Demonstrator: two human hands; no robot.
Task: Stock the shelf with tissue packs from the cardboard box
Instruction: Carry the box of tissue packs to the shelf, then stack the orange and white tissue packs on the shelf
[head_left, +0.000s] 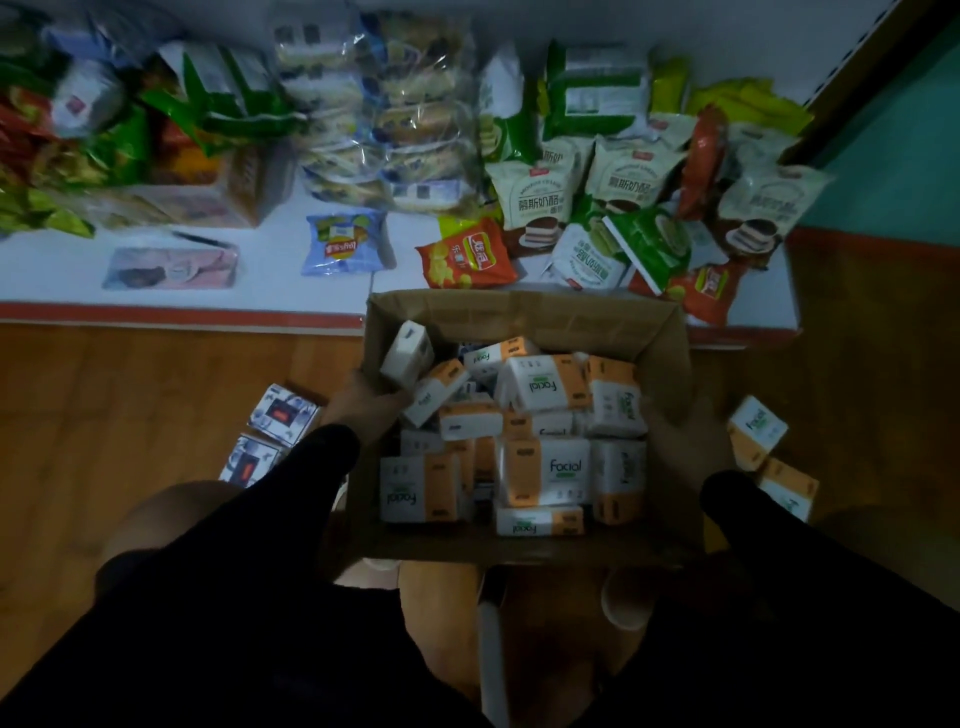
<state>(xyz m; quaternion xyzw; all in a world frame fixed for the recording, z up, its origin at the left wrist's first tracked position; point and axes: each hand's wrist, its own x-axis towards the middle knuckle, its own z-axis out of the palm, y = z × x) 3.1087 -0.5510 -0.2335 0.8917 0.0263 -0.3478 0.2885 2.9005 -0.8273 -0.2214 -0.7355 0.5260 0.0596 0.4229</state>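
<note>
An open cardboard box (524, 306) sits in the middle of the view, full of white-and-orange tissue packs (545, 473) lying in a jumble. My left hand (363, 402) grips the box's left wall, with its fingers curled inside just below a tilted pack (408, 353). My right hand (680, 441) is dim and presses against the outside of the right wall. The white shelf (182, 306) with a red front edge runs across just beyond the box. No tissue pack is in either hand.
Snack bags (467, 254) and bread packs (389, 130) crowd the shelf, with a bare strip near its front left. Two loose tissue packs (756, 431) lie on the wooden floor to the right. Small printed boxes (283, 415) lie to the left.
</note>
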